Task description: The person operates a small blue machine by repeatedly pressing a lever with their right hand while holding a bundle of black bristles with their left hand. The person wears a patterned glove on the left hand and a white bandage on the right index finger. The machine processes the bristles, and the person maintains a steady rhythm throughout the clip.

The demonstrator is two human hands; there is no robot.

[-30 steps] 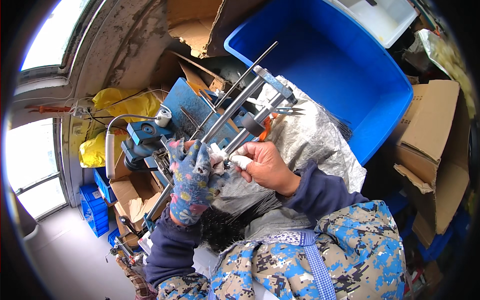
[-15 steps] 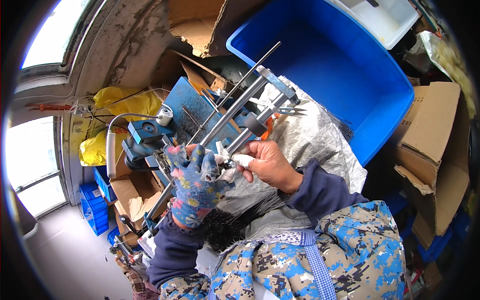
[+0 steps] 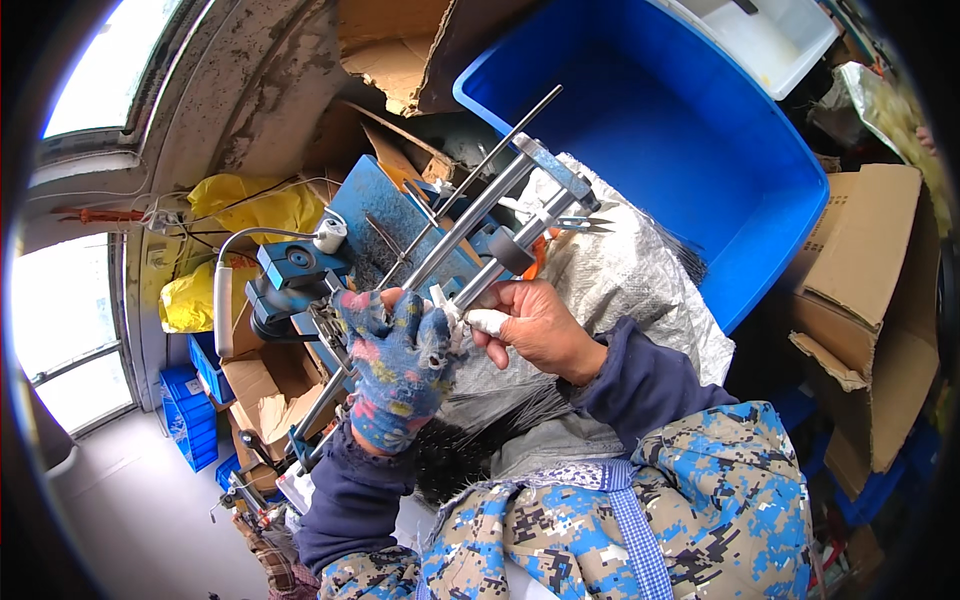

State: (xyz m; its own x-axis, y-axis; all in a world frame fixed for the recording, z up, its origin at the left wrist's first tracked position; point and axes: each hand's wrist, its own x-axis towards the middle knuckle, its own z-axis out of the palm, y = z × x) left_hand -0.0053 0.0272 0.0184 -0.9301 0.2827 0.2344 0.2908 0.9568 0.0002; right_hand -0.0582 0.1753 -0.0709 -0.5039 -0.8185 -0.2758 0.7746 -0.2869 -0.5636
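My left hand, in a blue flowered glove with worn fingertips, curls at the lower end of two parallel steel rods on a blue bench machine. Close beside it, my bare right hand pinches at the end of the nearer rod, with white tape on a finger. The two hands' fingertips almost meet. Whatever they grip is small and mostly hidden by the fingers. Thin dark wires lie in a bundle below my hands. A pair of scissors with an orange handle rests behind the rods.
A big blue tub fills the far right, behind a white woven sack. Cardboard boxes stand at right. A lamp on a bent stem, yellow bags and small blue bins are at left. A thin rod juts up from the machine.
My left hand has shifted a little to the right, closer to my right hand, and its fingers have drawn in. My right hand has hardly moved.
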